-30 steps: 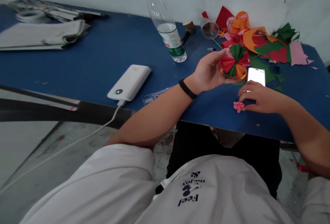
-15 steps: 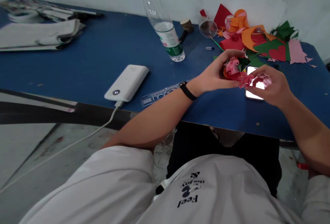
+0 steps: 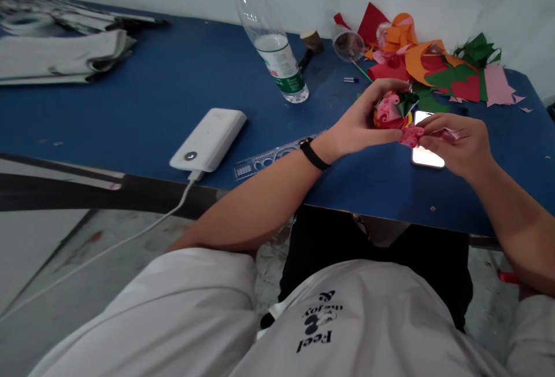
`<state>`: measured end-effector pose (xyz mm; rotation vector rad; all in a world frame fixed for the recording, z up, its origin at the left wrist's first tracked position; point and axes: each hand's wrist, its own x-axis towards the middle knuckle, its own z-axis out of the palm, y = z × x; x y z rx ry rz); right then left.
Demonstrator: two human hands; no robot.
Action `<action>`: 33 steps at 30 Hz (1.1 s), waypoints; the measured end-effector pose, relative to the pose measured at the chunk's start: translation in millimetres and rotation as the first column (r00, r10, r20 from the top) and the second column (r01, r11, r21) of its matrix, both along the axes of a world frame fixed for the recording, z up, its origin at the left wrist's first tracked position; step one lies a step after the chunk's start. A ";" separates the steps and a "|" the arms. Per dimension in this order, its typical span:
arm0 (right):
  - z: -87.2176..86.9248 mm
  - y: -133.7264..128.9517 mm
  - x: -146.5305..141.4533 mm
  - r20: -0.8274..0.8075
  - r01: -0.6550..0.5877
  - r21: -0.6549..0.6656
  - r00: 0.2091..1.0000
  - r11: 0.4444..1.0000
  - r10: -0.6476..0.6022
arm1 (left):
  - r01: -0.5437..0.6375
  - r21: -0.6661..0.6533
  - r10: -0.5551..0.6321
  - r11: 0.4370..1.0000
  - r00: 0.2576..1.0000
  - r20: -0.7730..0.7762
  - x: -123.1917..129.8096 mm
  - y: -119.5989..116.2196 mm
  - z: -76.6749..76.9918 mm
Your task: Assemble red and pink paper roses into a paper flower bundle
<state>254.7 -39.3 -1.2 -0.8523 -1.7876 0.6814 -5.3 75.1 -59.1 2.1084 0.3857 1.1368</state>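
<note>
My left hand grips a folded paper flower of red, green, orange and pink paper, held just above the blue table. My right hand pinches a small pink paper rose and holds it against the lower edge of the flower. A lit phone lies on the table under my right hand, partly hidden by its fingers. A black band circles my left wrist.
A white power bank with a cable sits near the front edge, beside a stencil ruler. A water bottle stands behind. Coloured paper scraps pile up far right, with a clear cup. Folded papers lie far left.
My right hand picked the pink rose up off the table and brought it to the flower. My left hand turned the flower over, so its pink side shows.
</note>
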 end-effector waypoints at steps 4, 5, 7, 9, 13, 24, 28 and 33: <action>-6.6 3.2 3.3 -0.032 -0.079 -0.070 0.997 0.994 0.077 | 0.012 0.036 -0.012 0.999 1.000 -0.004 -0.9 -1.7 2.3; -7.9 3.0 3.3 -0.025 -0.097 -0.058 0.995 0.994 0.096 | 0.015 0.051 -0.015 0.999 1.000 -0.009 -1.5 -1.8 2.9; -8.9 1.7 2.5 0.026 -0.135 -0.011 0.990 0.991 0.135 | 0.014 0.073 -0.012 0.997 1.000 -0.024 -3.0 -1.7 4.9; -8.3 0.1 1.7 0.122 -0.166 0.086 0.980 0.982 0.154 | 0.002 0.078 0.001 0.997 0.999 -0.039 -4.6 -1.4 7.9; -8.6 3.1 6.0 0.333 -0.131 0.223 0.942 0.966 0.051 | -0.014 0.070 0.020 0.997 0.996 -0.084 -7.1 -1.9 16.0; -23.0 23.2 17.3 0.579 -0.263 0.081 0.797 0.961 0.170 | 0.081 -0.004 -0.078 0.997 0.942 -0.327 -8.6 -5.6 16.9; -22.8 22.3 14.1 0.538 -0.173 0.044 0.834 0.984 0.122 | 0.095 -0.080 -0.117 0.992 0.935 -0.334 -11.3 5.9 11.8; -24.2 19.0 8.4 0.420 -0.096 0.082 0.906 0.992 0.053 | 0.031 -0.140 -0.075 0.990 0.943 -0.323 -15.8 22.7 1.6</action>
